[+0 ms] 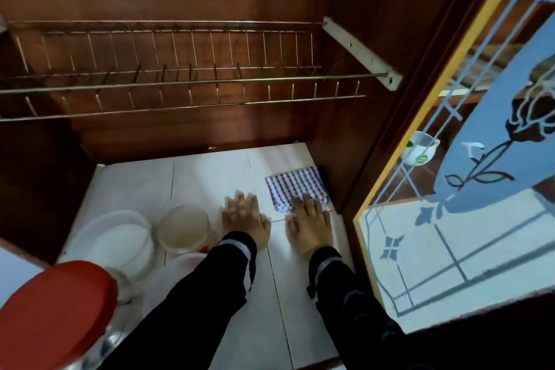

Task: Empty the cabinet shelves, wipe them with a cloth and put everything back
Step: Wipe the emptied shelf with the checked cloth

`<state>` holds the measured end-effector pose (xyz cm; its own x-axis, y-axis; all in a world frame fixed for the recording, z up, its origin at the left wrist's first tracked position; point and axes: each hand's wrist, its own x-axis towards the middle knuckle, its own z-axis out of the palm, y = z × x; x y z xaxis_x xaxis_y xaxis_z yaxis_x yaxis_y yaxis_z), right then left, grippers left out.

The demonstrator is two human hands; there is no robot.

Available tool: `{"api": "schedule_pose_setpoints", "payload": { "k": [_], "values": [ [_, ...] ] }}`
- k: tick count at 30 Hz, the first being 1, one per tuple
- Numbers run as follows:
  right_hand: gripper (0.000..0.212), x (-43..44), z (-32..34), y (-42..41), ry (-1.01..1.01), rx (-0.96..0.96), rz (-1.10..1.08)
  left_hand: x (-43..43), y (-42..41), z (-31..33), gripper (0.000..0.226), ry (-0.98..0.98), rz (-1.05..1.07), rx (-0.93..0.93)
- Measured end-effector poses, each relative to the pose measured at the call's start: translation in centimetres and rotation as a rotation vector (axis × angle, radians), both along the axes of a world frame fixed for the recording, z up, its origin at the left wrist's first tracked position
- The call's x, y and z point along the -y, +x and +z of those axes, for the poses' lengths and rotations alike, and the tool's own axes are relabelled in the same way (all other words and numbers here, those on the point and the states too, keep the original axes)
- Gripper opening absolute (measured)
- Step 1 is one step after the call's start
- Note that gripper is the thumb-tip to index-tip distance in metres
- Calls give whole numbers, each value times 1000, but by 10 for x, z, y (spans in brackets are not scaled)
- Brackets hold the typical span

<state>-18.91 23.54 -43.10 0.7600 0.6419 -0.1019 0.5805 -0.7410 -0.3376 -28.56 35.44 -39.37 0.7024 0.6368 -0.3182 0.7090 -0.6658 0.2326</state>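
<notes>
Checked blue-and-white cloth (pixel 295 188) is held down on the white shelf (pixel 210 171), at its 3 o'clock side, by the right hand (pixel 309 224), fingers straight and close together. The left hand (pixel 244 219) is laid flat beside it, fingers straight, holding nothing. A white tub (pixel 117 237), a round container (pixel 183 228) and a red-lidded jar (pixel 54 315) are grouped at 8 o'clock. A mug's (pixel 420 149) green label is blurred past reading.

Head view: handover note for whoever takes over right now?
Left hand: open, flat on the white shelf.
Right hand: open, fingers pressing the checked cloth at the shelf's right side.
Wire rack above holds no dishes.
White-lidded tub, clear tub and red-lidded jar sit front left.
Done: rack looks emptied.
Left: likely finish wiping, shift the containers, put everything back.
</notes>
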Motion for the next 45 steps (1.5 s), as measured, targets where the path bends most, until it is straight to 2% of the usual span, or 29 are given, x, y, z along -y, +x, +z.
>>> {"api": "schedule_pose_setpoints", "payload": {
  "k": [5, 7, 10, 12, 17, 25, 31, 35, 37, 40, 42, 45],
  "values": [
    [52, 1, -9, -21, 141, 284, -117, -4, -1, -4, 68, -9, 5, -17],
    [53, -6, -7, -22, 188, 303, -178, -5, 0, -4, 69, -28, 11, -44],
    [73, -20, 2, -14, 263, 245, -180, -4, 1, -3, 70, -26, 4, -49],
    [87, -28, 9, -7, 211, 128, -131, -3, 0, -3, 69, -6, 8, -45],
    [91, -32, -1, 4, 29, 47, -80, -4, -2, -2, 71, 16, 12, -67],
    [71, -36, -5, 3, -9, 96, -72, -7, -3, -7, 70, 33, 7, -53],
    [55, -29, -8, -2, 140, 204, -96, -7, -4, -4, 69, 6, 0, -46],
    [56, -23, -9, -10, 132, 190, -92, -4, -4, 1, 69, -33, -22, -25],
    [58, -17, -4, -14, 166, 148, -102, -4, -4, 3, 68, -13, -31, 24],
    [49, -6, 7, -18, 162, 39, -142, -1, -6, 9, 69, 52, -67, 44],
    [45, 2, 14, -22, 265, -50, -207, 1, -7, 14, 70, 62, -94, 34],
    [43, 13, 29, -35, 405, -167, -354, 5, -12, 24, 68, 59, -124, 119]
  ]
}}
